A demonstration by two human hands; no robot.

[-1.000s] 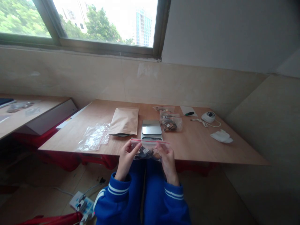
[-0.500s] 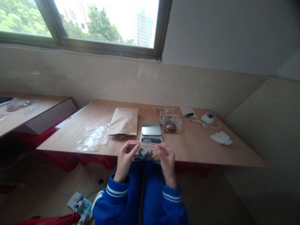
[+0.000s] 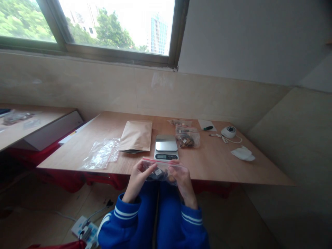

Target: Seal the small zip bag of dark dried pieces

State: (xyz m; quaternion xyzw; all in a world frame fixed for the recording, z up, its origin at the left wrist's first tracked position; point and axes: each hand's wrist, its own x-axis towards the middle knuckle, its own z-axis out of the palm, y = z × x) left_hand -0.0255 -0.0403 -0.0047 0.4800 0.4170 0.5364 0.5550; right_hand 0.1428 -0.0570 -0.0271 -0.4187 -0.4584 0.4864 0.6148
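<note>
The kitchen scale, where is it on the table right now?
In the head view the kitchen scale sits near the table's front edge, centre, just beyond the zip bag held in both hands, between the brown paper pouch and a filled clear bag.

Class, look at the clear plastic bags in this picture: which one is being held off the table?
The red-zip bag with dark contents, gripped between the left hand and right hand. The other clear bags lie flat on the table.

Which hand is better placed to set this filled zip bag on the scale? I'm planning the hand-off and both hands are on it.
Probably the right hand: it grips the zip bag on the side just below the scale. The left hand holds the other end, nearer the kraft pouch.
</note>
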